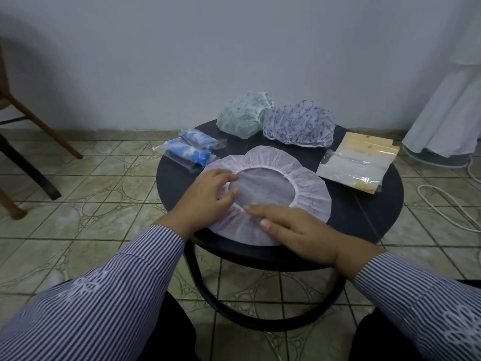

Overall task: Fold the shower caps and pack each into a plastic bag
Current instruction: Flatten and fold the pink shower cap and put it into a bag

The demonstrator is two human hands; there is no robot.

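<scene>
The pink shower cap point(270, 188) is being pressed flat on the round table point(364, 212) by the left hand point(205, 196) and right hand point(294, 227), fingers straight, nothing being grasped

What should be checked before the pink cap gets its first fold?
1. Pink pleated plastic shower cap lies flat, opening up, on round black table: ok.
2. Left hand rests on its left rim: ok.
3. Right hand presses its near rim: ok.
4. Empty clear plastic bags within reach at right: ok.
5. Green-patterned cap and blue-patterned cap clear of the fold: ok.
6. Wrinkles smoothed: cannot tell.
</scene>
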